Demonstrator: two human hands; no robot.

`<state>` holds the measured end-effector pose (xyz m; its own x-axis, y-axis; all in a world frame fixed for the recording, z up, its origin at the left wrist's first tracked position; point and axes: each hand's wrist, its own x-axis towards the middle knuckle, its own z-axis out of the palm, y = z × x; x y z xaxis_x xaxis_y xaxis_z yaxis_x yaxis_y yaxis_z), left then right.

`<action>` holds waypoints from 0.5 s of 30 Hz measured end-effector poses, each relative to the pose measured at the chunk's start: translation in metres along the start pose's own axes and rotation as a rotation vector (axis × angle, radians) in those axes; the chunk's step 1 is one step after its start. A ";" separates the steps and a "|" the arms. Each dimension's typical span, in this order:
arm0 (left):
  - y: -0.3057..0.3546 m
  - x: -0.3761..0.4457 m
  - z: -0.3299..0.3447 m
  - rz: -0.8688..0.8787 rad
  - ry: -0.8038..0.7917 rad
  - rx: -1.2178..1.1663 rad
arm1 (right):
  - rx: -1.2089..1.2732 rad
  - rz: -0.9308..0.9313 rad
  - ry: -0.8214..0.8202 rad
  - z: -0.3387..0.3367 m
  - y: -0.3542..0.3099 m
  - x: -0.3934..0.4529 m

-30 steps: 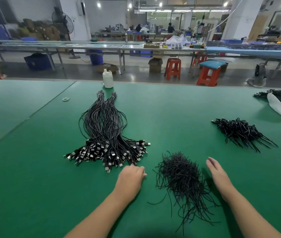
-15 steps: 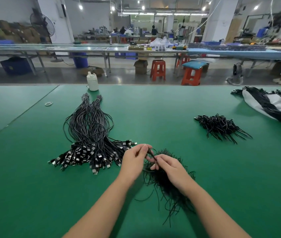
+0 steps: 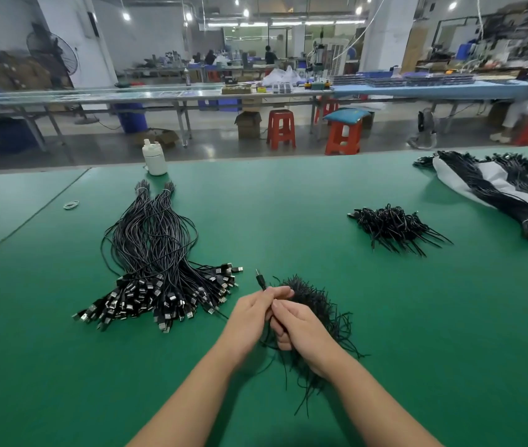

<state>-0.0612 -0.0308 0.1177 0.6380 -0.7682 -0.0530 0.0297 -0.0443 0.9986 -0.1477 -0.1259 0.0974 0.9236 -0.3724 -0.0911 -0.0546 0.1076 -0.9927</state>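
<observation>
Black cable point(image 3: 260, 282) is held up just above the near middle of the green table point(image 3: 288, 221), its small barrel plug poking up and tilted a little to the left out of the top of the left hand point(image 3: 254, 314). The left hand grips it with fingers curled round the cord and the thumb pressed on top. The right hand point(image 3: 303, 329) sits tight against it, fingertips touching the left hand's, its fingers also curled in on the cable. The hands cover the spot, so whether a thin strand is pinched there as well is hard to tell. A loop of the cord hangs below both hands. Directly behind and under the hands lies a heap of thin black ties point(image 3: 316, 301), loose strands trailing toward the near edge of the table. To the left, near but apart from the hands, a large bundle of black USB cables point(image 3: 156, 250) lies with its metal plugs fanned toward the near side and its far ends bound in two tufts. A white bottle point(image 3: 155, 159) stands at the far edge beyond that bundle, and a small pale ring point(image 3: 71, 205) lies to its left. Well off to the right sits a second heap of ties point(image 3: 391, 224), and farther right more bound cables rest on a white bag point(image 3: 449, 171).
</observation>
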 end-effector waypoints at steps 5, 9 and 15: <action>-0.014 -0.003 -0.001 -0.055 -0.089 -0.017 | 0.019 0.054 -0.018 -0.001 0.011 -0.005; -0.024 -0.003 -0.007 -0.122 -0.156 -0.028 | -0.007 0.060 -0.055 0.000 0.017 -0.008; -0.016 0.002 -0.012 0.011 -0.058 -0.285 | 0.106 0.156 -0.159 -0.002 0.015 -0.008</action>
<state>-0.0507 -0.0239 0.1015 0.5950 -0.8030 -0.0347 0.2433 0.1388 0.9600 -0.1564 -0.1227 0.0828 0.9558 -0.1946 -0.2206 -0.1688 0.2513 -0.9531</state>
